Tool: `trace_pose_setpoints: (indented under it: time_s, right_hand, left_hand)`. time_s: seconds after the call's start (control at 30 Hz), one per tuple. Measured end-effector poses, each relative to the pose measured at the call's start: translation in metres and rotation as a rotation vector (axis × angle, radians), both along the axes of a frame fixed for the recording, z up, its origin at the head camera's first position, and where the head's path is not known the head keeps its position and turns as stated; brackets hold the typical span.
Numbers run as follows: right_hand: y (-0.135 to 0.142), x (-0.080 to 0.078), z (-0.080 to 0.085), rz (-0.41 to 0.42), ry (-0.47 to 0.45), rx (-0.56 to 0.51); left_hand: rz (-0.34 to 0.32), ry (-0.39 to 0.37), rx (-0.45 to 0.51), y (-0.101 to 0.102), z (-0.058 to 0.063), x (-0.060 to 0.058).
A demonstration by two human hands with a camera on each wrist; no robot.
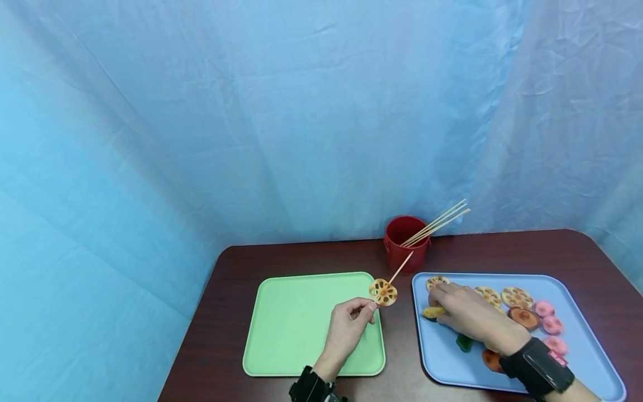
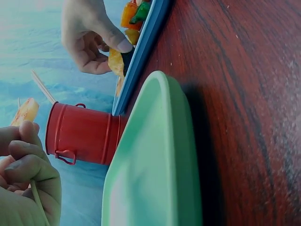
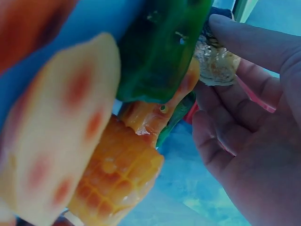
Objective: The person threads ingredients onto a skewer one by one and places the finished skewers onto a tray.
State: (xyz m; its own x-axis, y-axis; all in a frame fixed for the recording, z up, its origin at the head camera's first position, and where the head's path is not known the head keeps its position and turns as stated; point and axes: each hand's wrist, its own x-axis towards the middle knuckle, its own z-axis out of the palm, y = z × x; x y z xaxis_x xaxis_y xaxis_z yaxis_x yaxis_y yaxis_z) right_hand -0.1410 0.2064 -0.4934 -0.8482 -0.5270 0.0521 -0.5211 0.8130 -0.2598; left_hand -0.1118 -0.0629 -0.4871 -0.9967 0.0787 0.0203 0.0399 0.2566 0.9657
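My left hand holds a bamboo skewer over the right edge of the green tray. A browned lotus root slice sits on that skewer just above my fingertips, and the pointed end sticks out beyond it. Over the left part of the blue tray, my right hand pinches a yellowish food piece with dark skin between thumb and fingers. The exact kind of that piece cannot be told. Part of it is covered by the fingers in the head view.
Behind the trays stands a red bucket with several skewers leaning right. On the blue tray lie more lotus root slices, a brown mushroom cap, pink rounds, green pepper and corn. A blue curtain hangs behind.
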Motion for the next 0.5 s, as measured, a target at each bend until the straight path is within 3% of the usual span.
trace_pose_setpoints:
  time_s: [0.13, 0.5]
  right_hand:
    - [0.001, 0.0, 0.002, -0.021, -0.024, -0.04]
    - [0.002, 0.003, 0.015, -0.136, -0.067, -0.143]
  left_hand:
    - [-0.005, -0.005, 0.001, -0.003, -0.01, -0.003]
    - [-0.006, -0.006, 0.004, -0.007, -0.013, -0.002]
